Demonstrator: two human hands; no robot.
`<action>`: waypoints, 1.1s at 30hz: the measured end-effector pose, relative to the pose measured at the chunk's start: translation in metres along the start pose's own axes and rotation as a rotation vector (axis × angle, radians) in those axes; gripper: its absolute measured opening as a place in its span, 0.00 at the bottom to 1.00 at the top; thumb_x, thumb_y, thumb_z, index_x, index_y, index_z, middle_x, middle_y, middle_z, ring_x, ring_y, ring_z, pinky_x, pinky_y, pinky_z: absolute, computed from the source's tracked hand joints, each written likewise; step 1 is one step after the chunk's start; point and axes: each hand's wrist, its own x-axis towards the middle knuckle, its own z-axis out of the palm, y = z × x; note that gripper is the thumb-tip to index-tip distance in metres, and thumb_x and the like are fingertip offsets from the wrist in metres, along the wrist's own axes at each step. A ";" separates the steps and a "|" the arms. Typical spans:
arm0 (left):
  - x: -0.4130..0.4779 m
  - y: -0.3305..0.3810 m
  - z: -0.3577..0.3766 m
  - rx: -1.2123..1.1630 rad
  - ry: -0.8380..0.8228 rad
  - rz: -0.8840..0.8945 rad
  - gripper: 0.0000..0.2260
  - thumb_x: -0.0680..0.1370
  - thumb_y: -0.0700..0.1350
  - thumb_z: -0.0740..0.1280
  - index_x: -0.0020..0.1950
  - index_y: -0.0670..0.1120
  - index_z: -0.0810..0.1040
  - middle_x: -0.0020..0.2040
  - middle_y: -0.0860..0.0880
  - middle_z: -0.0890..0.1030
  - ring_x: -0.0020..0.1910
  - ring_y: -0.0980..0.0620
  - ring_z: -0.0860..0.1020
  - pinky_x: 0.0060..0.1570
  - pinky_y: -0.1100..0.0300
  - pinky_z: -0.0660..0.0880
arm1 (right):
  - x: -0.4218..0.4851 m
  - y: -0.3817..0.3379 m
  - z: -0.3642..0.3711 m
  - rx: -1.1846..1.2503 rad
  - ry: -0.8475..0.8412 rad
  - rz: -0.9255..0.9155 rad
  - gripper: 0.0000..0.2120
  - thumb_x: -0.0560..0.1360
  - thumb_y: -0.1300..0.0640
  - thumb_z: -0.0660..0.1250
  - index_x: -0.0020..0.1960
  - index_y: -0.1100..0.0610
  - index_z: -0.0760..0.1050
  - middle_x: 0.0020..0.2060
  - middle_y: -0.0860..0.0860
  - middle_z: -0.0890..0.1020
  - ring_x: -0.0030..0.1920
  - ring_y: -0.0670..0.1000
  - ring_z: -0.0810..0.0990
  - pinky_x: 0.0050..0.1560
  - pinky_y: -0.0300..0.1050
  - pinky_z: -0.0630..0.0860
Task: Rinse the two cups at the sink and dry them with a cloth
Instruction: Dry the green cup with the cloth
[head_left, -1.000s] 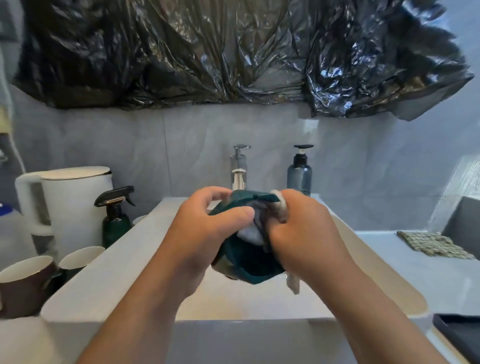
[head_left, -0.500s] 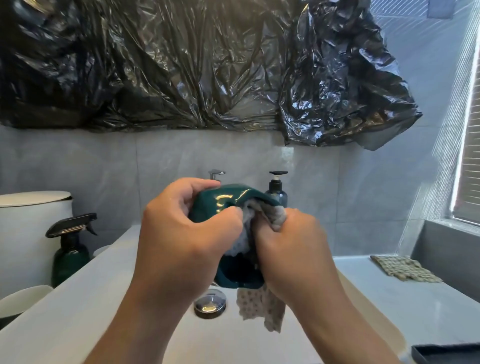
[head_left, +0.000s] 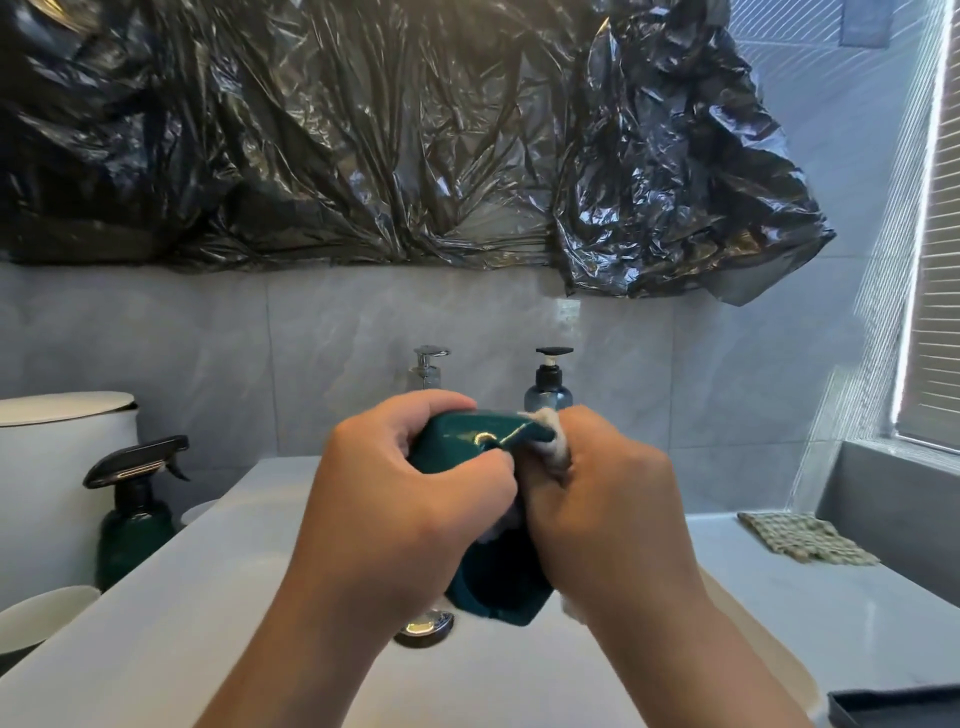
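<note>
The left hand (head_left: 410, 509) and the right hand (head_left: 608, 514) are meeting knuckle to knuckle above the sink (head_left: 156, 597), working on one cup (head_left: 457, 441) between them. The cup is dark green and glossy, and a small bright glint is showing on its upper side. It is being held tilted in the air, its top edge showing between the two hands and its lower part hanging below them, just above the metal drain (head_left: 423, 626). Which way its mouth is facing cannot be told, since the hands are covering most of it.

The left hand is gripping the cup, with the fingers curling over the top and the thumb pressing across the near side. The right hand is bunching a pale cloth (head_left: 550, 441) in a tight fist and pushing it against the cup. A fold of the cloth is sticking out above the fingers, and a small end is peeking out below the wrist.

A chrome tap (head_left: 428, 364) and a blue soap bottle (head_left: 548, 389) are standing behind the sink against the grey tiled wall. To the left, a dark spray bottle (head_left: 135, 509) is standing beside a white kettle (head_left: 57, 467), and the white rim of another cup (head_left: 36, 618) is showing at the edge. To the right, a woven mat (head_left: 805, 538) is lying on the counter. Crumpled black plastic (head_left: 363, 130) is hanging across the wall above.
</note>
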 end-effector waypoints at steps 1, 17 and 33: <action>-0.001 0.001 0.001 0.002 0.018 0.007 0.13 0.59 0.45 0.70 0.42 0.51 0.84 0.37 0.49 0.85 0.33 0.52 0.82 0.32 0.60 0.79 | 0.000 -0.001 -0.001 -0.042 0.020 0.002 0.14 0.70 0.41 0.59 0.31 0.46 0.62 0.22 0.43 0.69 0.26 0.46 0.68 0.26 0.36 0.64; -0.001 0.012 -0.006 0.034 -0.030 0.033 0.13 0.59 0.46 0.71 0.42 0.51 0.84 0.36 0.48 0.84 0.33 0.50 0.82 0.34 0.55 0.79 | -0.007 -0.015 0.003 0.087 0.092 0.025 0.10 0.71 0.48 0.64 0.36 0.53 0.72 0.26 0.47 0.77 0.28 0.51 0.74 0.27 0.45 0.71; -0.006 0.016 -0.008 0.040 -0.055 0.184 0.14 0.61 0.43 0.72 0.44 0.57 0.84 0.38 0.54 0.86 0.35 0.57 0.82 0.35 0.67 0.77 | -0.002 -0.015 -0.009 0.186 0.089 -0.166 0.14 0.70 0.59 0.67 0.53 0.45 0.74 0.42 0.42 0.81 0.40 0.43 0.78 0.39 0.30 0.73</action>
